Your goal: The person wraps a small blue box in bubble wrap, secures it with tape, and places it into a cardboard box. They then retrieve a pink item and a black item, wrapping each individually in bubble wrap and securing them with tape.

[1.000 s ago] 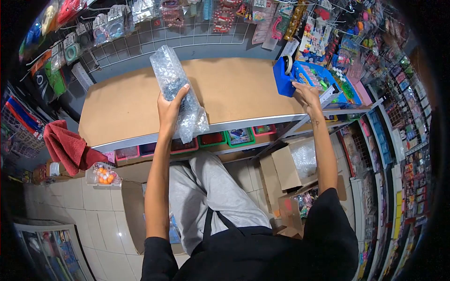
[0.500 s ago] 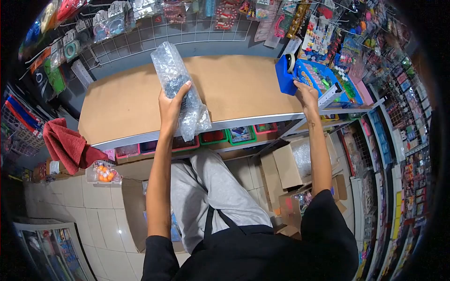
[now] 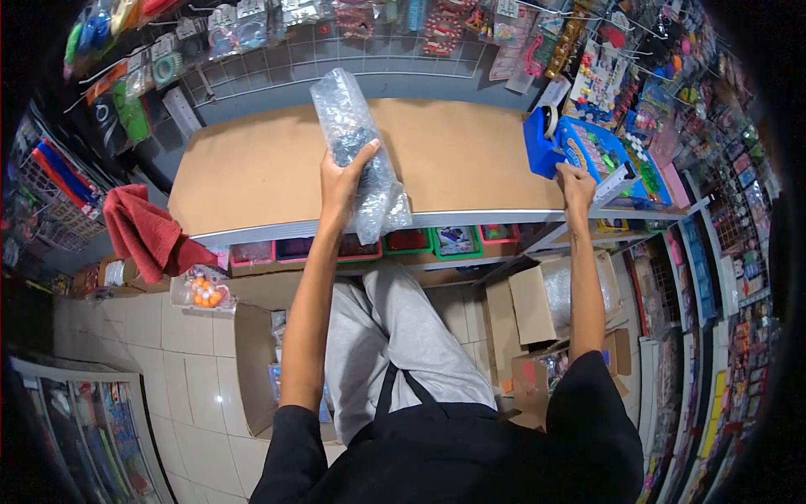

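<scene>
My left hand [image 3: 342, 186] is wrapped around a long bundle in clear bubble wrap [image 3: 342, 105], thumb on top. Something dark shows through the wrap, and the loose lower end hangs over the counter's front edge. At the right end of the counter stands a blue tape dispenser [image 3: 540, 144] with a roll of tape [image 3: 550, 123] in it. The fingers of my right hand [image 3: 577, 186] are pinched together right at the dispenser's front end, where the tape comes off; the strip itself is mostly hidden.
The brown counter [image 3: 260, 181] has a metal front edge, with coloured baskets [image 3: 409, 242] beneath. A blue box of small goods [image 3: 600, 155] is beside the dispenser. A red cloth [image 3: 147, 231] hangs at the left corner. Open cartons [image 3: 525, 302] stand on the tiled floor.
The whole scene has shifted rightward in view. My right hand has drawn slightly down from the dispenser's front end, fingers more bunched. My left hand keeps hold of the bubble-wrapped bundle.
</scene>
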`<move>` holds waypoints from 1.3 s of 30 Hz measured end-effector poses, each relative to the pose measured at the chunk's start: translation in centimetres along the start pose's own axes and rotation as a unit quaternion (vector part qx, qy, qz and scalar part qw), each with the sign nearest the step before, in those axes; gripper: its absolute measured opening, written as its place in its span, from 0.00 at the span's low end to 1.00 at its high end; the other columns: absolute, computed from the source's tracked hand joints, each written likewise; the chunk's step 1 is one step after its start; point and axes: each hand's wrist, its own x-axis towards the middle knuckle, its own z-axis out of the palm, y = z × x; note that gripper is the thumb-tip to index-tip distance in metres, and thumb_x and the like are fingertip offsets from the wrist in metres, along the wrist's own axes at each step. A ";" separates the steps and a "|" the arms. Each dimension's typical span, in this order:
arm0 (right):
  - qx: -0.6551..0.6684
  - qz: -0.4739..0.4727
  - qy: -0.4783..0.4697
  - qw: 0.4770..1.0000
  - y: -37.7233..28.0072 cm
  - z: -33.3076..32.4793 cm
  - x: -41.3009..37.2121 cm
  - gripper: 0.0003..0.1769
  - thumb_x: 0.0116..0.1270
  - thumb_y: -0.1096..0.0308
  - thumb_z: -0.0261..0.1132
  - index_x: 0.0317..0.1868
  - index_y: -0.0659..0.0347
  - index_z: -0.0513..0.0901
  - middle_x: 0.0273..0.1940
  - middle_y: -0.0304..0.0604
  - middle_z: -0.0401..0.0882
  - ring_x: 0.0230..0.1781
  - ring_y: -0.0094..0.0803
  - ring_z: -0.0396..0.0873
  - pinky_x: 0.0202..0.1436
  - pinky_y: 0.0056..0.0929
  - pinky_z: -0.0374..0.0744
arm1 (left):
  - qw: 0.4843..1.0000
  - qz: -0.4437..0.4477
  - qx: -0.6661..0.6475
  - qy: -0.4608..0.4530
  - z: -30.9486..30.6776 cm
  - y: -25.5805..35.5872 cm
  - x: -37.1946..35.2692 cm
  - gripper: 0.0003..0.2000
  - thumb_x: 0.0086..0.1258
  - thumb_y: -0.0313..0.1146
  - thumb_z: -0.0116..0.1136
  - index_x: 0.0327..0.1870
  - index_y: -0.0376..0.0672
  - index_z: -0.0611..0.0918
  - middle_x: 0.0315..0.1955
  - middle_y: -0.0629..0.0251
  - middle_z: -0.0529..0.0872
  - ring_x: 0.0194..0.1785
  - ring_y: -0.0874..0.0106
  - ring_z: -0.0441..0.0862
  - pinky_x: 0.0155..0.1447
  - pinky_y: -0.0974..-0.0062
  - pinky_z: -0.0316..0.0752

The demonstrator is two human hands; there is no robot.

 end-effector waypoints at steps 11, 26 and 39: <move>0.349 0.134 -0.245 0.895 -8.6 2.6 -15.0 0.17 0.71 0.65 0.69 0.57 0.62 0.87 0.55 0.37 0.86 0.56 0.22 0.78 0.56 0.25 0.70 | 0.983 -0.028 -0.171 0.065 4.1 0.1 -5.2 0.18 0.65 0.33 0.73 0.51 0.40 0.79 0.39 0.70 0.82 0.42 0.77 0.79 0.50 0.74 0.75; 0.306 0.007 -0.176 0.936 -18.1 5.8 -25.8 0.11 0.66 0.68 0.75 0.42 0.68 0.91 0.51 0.41 0.78 0.58 0.29 0.74 0.64 0.27 0.69 | 0.953 -0.011 -0.271 0.133 7.4 -0.9 -10.1 0.14 0.69 0.24 0.68 0.55 0.42 0.82 0.46 0.68 0.86 0.50 0.77 0.83 0.58 0.75 0.76; 0.283 0.015 -0.171 0.943 -16.8 7.3 -27.1 0.10 0.64 0.66 0.77 0.41 0.64 0.92 0.40 0.37 0.74 0.48 0.28 0.72 0.58 0.27 0.69 | 0.941 -0.043 -0.301 0.145 7.6 -2.9 -11.0 0.10 0.71 0.25 0.68 0.50 0.43 0.82 0.43 0.70 0.85 0.45 0.79 0.83 0.52 0.75 0.77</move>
